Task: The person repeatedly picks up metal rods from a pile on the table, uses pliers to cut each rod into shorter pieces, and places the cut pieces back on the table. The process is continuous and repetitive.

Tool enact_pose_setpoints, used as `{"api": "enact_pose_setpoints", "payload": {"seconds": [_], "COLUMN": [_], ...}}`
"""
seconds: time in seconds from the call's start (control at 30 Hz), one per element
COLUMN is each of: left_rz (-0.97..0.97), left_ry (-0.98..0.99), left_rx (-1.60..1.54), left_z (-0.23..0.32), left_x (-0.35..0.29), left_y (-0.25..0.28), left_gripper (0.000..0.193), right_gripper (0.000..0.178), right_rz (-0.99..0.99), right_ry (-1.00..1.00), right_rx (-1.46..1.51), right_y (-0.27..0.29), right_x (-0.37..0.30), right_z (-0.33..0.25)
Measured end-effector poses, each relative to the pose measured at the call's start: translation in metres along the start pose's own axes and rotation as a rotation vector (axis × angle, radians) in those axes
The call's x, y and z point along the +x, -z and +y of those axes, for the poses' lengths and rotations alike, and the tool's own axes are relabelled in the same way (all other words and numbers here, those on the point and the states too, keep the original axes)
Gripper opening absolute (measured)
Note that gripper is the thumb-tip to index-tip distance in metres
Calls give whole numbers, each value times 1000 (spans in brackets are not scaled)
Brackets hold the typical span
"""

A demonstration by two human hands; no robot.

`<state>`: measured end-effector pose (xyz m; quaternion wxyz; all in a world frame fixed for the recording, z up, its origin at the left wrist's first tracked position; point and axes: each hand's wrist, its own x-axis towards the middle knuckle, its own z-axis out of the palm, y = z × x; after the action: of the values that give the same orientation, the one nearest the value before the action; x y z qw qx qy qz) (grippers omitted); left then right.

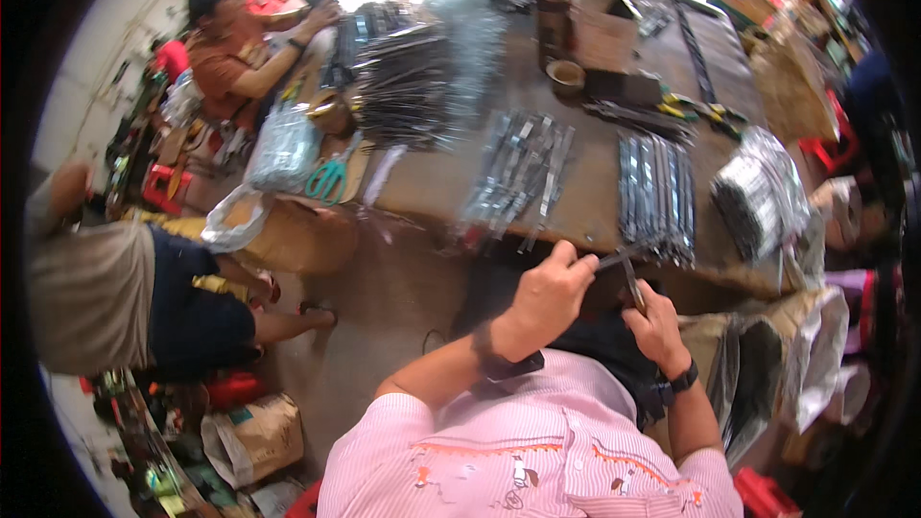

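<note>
My left hand (549, 299) is closed, pinching one end of a thin dark metal strip (614, 258) just off the table's front edge. My right hand (660, 328) is wrapped round a slim hand tool (633, 286) with a brownish handle; its narrow metal tip meets the strip, and its exact kind is too small to tell. Beyond my hands lies a neat row of dark, shiny strips (657, 194). To its left, more strips (523, 173) in clear sleeves are spread loosely on the table.
The brown table (422, 187) also bears a tall strip pile (403, 82), teal scissors (328, 180), tape rolls (566, 77), yellow-handled pliers (715, 115) and a wrapped bundle (758, 194). One co-worker (230, 53) sits at the far left; another person (106, 288) stands nearer. Bags (758, 355) stand at right.
</note>
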<state>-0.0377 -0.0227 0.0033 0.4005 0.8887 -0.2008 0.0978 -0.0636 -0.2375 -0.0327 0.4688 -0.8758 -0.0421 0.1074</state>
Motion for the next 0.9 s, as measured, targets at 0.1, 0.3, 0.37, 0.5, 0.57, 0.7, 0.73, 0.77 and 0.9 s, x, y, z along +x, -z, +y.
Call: {"api": "enact_pose_setpoints", "payload": {"seconds": [0.1, 0.3, 0.37, 0.5, 0.57, 0.7, 0.73, 0.77, 0.9], "left_rz": [-10, -40, -16, 9, 11, -1, -10, -21, -4], "left_ry": [-29, 13, 1, -29, -20, -2, 12, 26, 38], "left_rx": [3, 9, 5, -17, -23, 11, 26, 42, 89], "left_z": [-6, -11, -13, -18, -18, -14, -13, -13, -22], "left_x": [-1, -8, -11, -12, -11, -4, -2, 0, 11], "left_y": [4, 5, 5, 6, 6, 6, 6, 6, 0], "left_gripper": [23, 23, 20, 15, 10, 8, 8, 8, 14], "right_gripper": [20, 19, 17, 16, 16, 17, 17, 17, 23], "right_rz": [-19, -19, -11, 7, 6, 12, 13, 11, 34], "right_ry": [-33, -30, -29, -21, -55, -99, -104, -116, -53], "right_rx": [-26, 22, 31, 35, 64, 153, 134, 135, 204], "right_y": [-3, -14, -16, -18, -19, -16, -15, -14, -14], "right_x": [5, 6, 6, 7, 9, 11, 12, 13, 16], "right_z": [0, 7, 7, 6, 4, -1, -2, -2, 2]}}
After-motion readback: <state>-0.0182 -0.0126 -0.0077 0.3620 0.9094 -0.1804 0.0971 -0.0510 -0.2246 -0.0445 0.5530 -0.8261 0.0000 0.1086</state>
